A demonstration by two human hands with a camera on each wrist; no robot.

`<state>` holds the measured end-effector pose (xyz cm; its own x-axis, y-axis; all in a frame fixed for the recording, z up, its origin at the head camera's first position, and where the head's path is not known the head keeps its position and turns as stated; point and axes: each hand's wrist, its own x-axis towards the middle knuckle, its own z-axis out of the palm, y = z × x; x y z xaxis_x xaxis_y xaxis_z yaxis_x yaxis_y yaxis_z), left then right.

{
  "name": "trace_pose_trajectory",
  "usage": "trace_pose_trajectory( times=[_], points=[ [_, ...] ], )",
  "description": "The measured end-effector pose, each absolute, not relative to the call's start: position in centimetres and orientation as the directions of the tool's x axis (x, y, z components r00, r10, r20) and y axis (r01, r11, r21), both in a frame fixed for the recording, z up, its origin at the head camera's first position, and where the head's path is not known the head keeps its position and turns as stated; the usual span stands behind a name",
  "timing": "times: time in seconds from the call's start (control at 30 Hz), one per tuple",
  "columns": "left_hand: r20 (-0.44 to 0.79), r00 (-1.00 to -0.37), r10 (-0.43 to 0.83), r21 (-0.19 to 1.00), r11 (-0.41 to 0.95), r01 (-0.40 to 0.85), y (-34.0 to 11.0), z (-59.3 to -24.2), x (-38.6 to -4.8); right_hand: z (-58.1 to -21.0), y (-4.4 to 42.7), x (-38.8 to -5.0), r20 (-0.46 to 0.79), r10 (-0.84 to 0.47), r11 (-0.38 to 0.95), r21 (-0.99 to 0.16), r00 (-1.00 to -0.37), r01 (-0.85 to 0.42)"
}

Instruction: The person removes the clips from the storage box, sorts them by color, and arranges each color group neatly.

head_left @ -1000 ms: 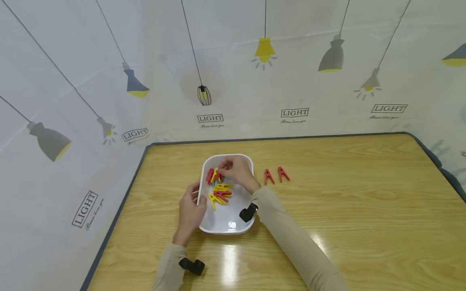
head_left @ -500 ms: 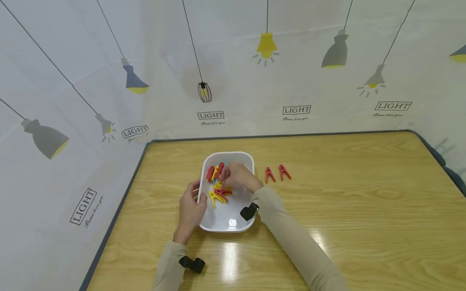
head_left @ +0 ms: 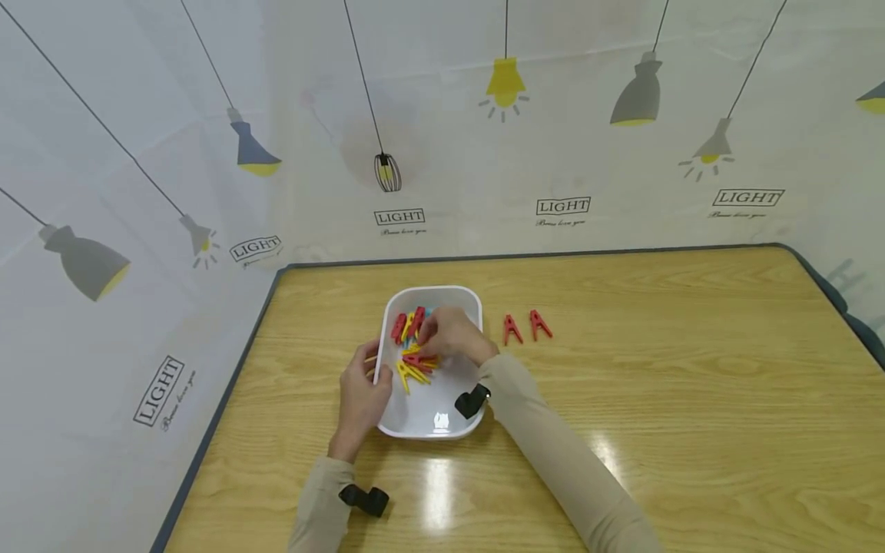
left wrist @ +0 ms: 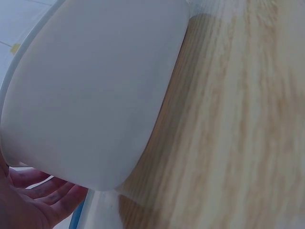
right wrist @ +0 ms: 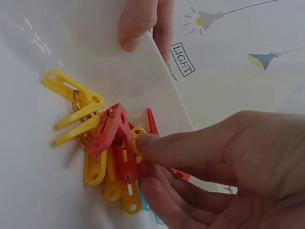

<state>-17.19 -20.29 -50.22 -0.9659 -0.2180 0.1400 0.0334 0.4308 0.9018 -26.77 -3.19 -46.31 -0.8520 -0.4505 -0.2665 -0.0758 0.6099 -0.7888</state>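
A white plastic tray [head_left: 418,415] stands on the wooden table, with red, yellow and blue clothespins inside. My left hand [head_left: 362,395] grips its left wall, thumb [right wrist: 136,28] over the rim and fingers outside. Inside the tray, my right hand [head_left: 452,334] reaches into the pile. The right wrist view shows its thumb and fingers curled at a yellow clothespin [right wrist: 137,132], apparently pinching it; much of that clothespin is hidden. Right beside the fingertips lie a red clothespin [right wrist: 126,157] and several yellow ones. Blue-green tips [right wrist: 145,202] show below the pile.
Two red clothespins [head_left: 512,329] lie apart on the table [head_left: 657,399], right of the tray. A white wall covering [head_left: 456,153] printed with lamps rises behind the table and along its left side.
My right hand has drawn slightly back from the upper red clothespin, which now lies uncovered, toward the yellow ones below. My left hand keeps its grip on the tray.
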Motion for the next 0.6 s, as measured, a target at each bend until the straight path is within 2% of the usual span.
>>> trace_pose_trajectory(
  times=[0.17, 0.37, 0.6],
  points=[
    [0.135, -0.966, -0.22, 0.902, 0.43, 0.028, -20.33, -50.23, -17.22, -46.26, -3.22, -26.75, -0.204, -0.402, 0.573, -0.816, -0.893, -0.071],
    [0.136, -0.967, -0.215, 0.9, 0.434, 0.03, -20.37, -50.21, -17.17, -46.18, -3.27, -26.85, -0.145, -0.38, 0.546, -0.832, -0.913, -0.095],
    [0.12, -0.968, -0.221, 0.899, 0.437, 0.012, -20.34, -50.17, -17.15, -46.01, -3.39, -26.93, -0.163, -0.348, 0.519, -0.853, -0.923, -0.046]
  ],
)
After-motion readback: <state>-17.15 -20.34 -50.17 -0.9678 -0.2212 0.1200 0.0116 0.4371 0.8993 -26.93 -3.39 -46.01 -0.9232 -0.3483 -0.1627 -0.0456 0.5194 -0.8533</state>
